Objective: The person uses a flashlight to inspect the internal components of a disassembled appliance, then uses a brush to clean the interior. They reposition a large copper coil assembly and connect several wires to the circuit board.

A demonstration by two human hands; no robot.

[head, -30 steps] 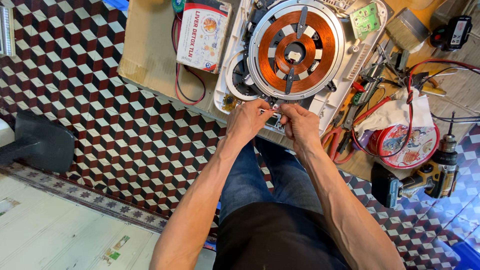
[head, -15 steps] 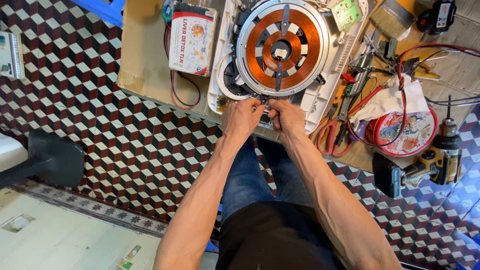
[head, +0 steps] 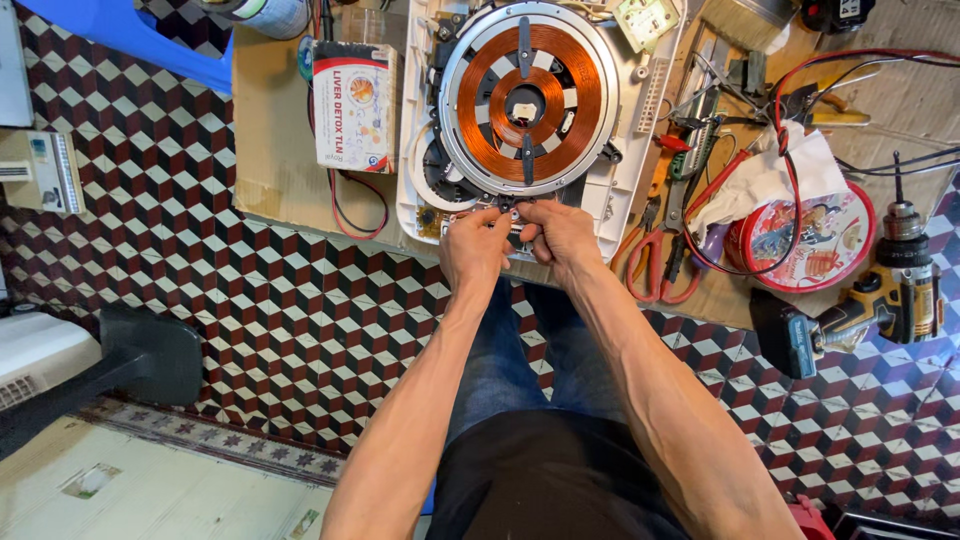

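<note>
Patterned floor tiles [head: 200,300] in dark red, black and white cube shapes fill the left of the view, with a black stool [head: 140,355] standing on them low at the left. Moving right, we see a wooden workbench [head: 275,130] and, lying flat on it, a white and red cardboard box [head: 352,105] with thin red and black wires [head: 350,205] looping out from under it. At the centre lies an opened induction cooker [head: 530,110], its white casing holding a round copper coil [head: 528,100] that faces up, at the near edge of the bench. Our left hand [head: 475,250] and right hand [head: 562,235] meet side by side at that near edge, just below the coil, with the fingertips pinched together on a small part of the cooker's front; the part itself is too small and too hidden by the fingers for us to name. Both forearms reach up from the bottom of the view over blue jeans. Further right, red-handled pliers [head: 655,265] lie on the bench, then a crumpled white cloth [head: 765,180] resting on a round red tin [head: 800,240] with a red cable [head: 790,150] draped across it. At the far right a yellow and black cordless drill [head: 880,300] lies on its side.
</note>
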